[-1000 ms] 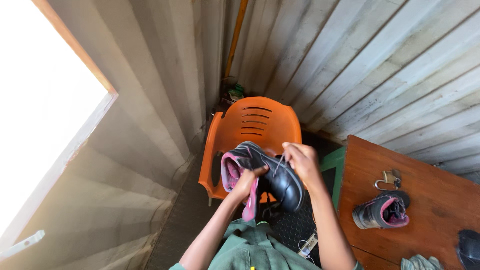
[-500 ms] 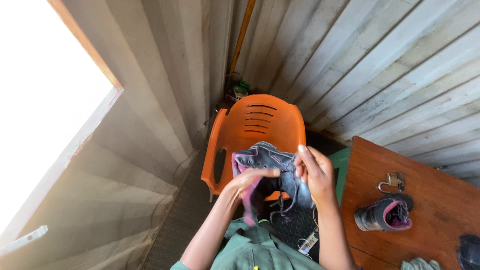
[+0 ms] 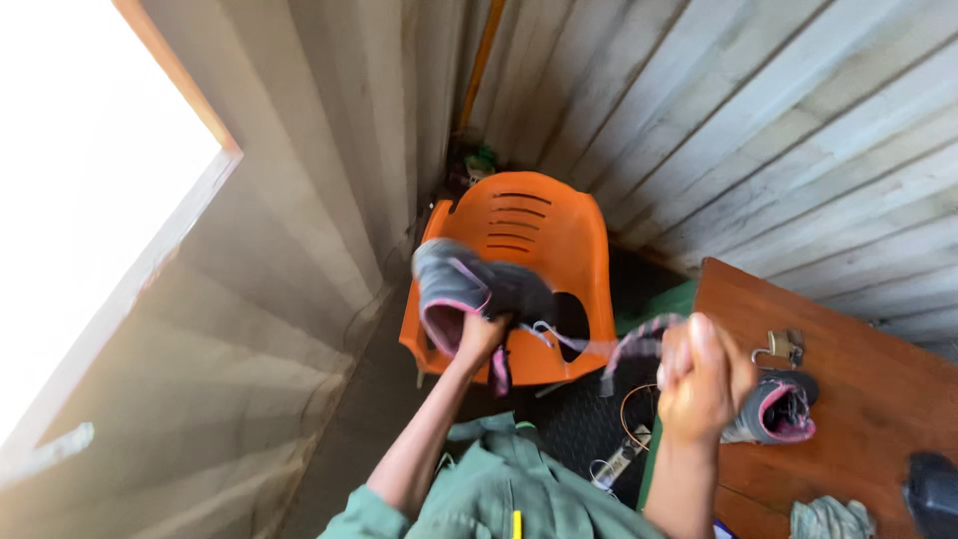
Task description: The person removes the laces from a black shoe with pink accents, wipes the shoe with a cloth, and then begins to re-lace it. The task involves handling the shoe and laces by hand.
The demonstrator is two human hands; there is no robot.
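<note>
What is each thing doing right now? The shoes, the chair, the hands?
Left hand: grip shut on grey shoe.
Grey shoe: held up, blurred.
Right hand: fist shut on lace.
Lace: stretched between shoe and fist.
Orange chair: upright, nobody in it.
Second shoe: lying on wooden table.
Padlock: on table; cannot tell if locked.

Daylight blows out the opening (image 3: 70,200) at left to pure white; right hand (image 3: 704,374) and laces (image 3: 599,344) smear with motion blur, walls bend at edges.

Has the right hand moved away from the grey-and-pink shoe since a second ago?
Yes. The right hand has pulled rightward, off the orange plastic chair toward the brown wooden table.
</note>
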